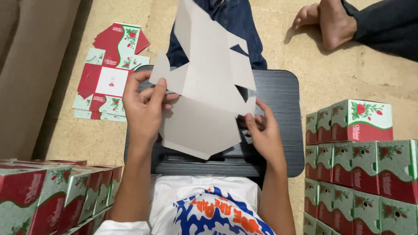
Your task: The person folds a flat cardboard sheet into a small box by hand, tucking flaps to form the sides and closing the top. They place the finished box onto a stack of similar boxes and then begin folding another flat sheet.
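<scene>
I hold a flat, unfolded grey cardboard box blank (pixel 205 84) up over a black lap table (pixel 285 102), its plain inner side toward me. My left hand (pixel 146 107) grips its left flap, thumb on top. My right hand (pixel 264 134) pinches the blank's lower right edge. Both hands are shut on the same sheet.
A pile of flat printed red, green and white box blanks (pixel 110 73) lies on the floor at left. Folded boxes are stacked at right (pixel 366 171) and lower left (pixel 46 195). Another person's bare foot (pixel 330 19) and a denim-clad leg (pixel 232 20) are beyond the table. A beige sofa (pixel 19 53) stands at left.
</scene>
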